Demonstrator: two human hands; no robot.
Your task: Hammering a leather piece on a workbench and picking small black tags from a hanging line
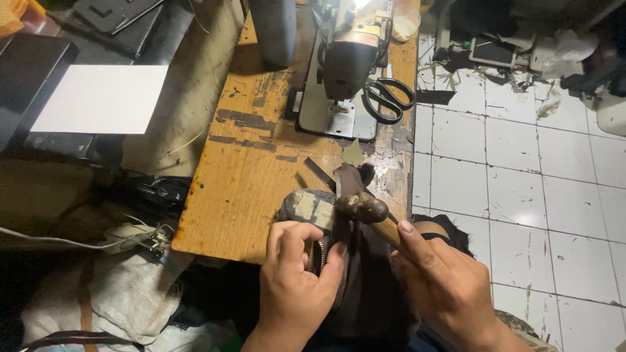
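At the far left, a flat white rectangular sheet (104, 99) is seen lying on dark cases, and pale crumpled sacking (124, 293) is heaped below it. The left hand (297, 280) is raised from the bottom edge, wrist low, and its fingers (287, 238) are curled shut around a strip of dark brown leather with a metal zip (317, 255), which is pinched between thumb and forefingers. This strip is held at the near edge of the worn, scratched orange-brown wooden worktop (254, 169), over a rounded grey stone-like block patched with pale tape (306, 205). Just right of it, the rusty, pitted metal head of a wooden-handled hammer (362, 207) is laid against the leather, touching it. The light wooden handle is gripped by the right hand (443, 287), which enters from the lower right; its fingers are wrapped closed about the handle, with the thumb stretched along the top. Farther back on the worktop, an old cream and black sewing machine (342, 72) is stood, and black-handled steel scissors (388, 98) are laid just beside it. To the right, a floor of soiled white square tiles (535, 169) is seen.
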